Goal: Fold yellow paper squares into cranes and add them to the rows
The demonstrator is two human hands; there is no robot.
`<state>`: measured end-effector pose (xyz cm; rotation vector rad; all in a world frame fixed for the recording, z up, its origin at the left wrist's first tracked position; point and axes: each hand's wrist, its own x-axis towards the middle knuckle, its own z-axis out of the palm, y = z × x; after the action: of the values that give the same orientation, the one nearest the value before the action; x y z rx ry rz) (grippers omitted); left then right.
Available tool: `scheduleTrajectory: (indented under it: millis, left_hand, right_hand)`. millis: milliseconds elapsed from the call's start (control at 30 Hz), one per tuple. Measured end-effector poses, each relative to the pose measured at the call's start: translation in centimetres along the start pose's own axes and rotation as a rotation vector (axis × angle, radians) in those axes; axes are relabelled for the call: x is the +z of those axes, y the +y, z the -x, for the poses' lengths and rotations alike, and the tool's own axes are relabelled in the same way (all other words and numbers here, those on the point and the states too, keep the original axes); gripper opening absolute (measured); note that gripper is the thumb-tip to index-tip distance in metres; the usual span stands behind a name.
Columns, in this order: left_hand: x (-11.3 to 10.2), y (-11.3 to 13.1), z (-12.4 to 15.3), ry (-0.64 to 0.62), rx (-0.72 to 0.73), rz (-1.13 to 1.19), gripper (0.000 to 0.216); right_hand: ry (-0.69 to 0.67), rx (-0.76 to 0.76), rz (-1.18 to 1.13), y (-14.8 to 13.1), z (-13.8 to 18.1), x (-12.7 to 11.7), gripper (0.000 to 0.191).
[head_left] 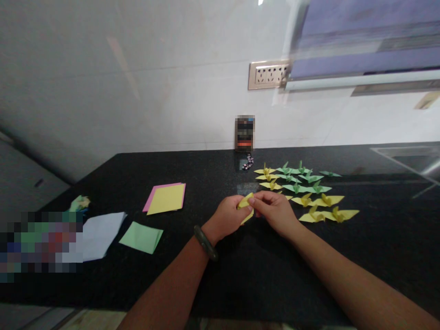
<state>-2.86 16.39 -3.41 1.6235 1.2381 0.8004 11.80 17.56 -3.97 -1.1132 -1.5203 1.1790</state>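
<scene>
Between my hands, above the black countertop, is a partly folded piece of yellow origami paper (246, 200). My left hand (229, 215), with a dark bangle at the wrist, is closed on its left side, thumb on top. The fingers of my right hand (275, 210) pinch its upper right edge. Part of the paper is hidden by the fingers. Just right of my right hand stand rows of folded paper cranes, yellow ones (340, 214) in front and to the left, green ones (316, 188) behind.
On the left lie a stack of yellow and pink paper squares (167, 199), green paper (141, 237) and white sheets (103, 236). A phone (244, 133) with a beaded strap (248, 162) leans on the wall. A sink edge (405, 165) is at the far right.
</scene>
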Motion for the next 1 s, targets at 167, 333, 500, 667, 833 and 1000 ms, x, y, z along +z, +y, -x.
scheduleTrajectory:
  millis: [167, 333, 500, 667, 833, 1000]
  left_hand:
    - [-0.2, 0.1, 0.1, -0.060, -0.022, 0.010, 0.024]
    - [-0.2, 0.0, 0.2, -0.139, -0.039, 0.049, 0.025]
    - [-0.3, 0.2, 0.3, -0.136, -0.028, 0.018, 0.028]
    - [-0.5, 0.2, 0.2, -0.088, 0.047, -0.072, 0.030]
    - [-0.6, 0.2, 0.3, -0.074, 0.050, -0.122, 0.031]
    - [-0.6, 0.2, 0.4, -0.119, 0.082, -0.108, 0.030]
  right_hand:
    - [-0.018, 0.015, -0.098, 0.3, -0.2, -0.1, 0.022]
    - [-0.064, 0.068, -0.227, 0.6, -0.5, -0.7, 0.025]
    - [-0.158, 0.057, -0.251, 0.9, -0.7, -1.1, 0.021]
    - [-0.196, 0.072, -0.292, 0.9, -0.7, -1.0, 0.020]
    - [-0.189, 0.063, -0.318, 1.0, -0.7, -1.0, 0.018]
    - [-0.217, 0.059, -0.328, 1.1, -0.7, -1.0, 0.018]
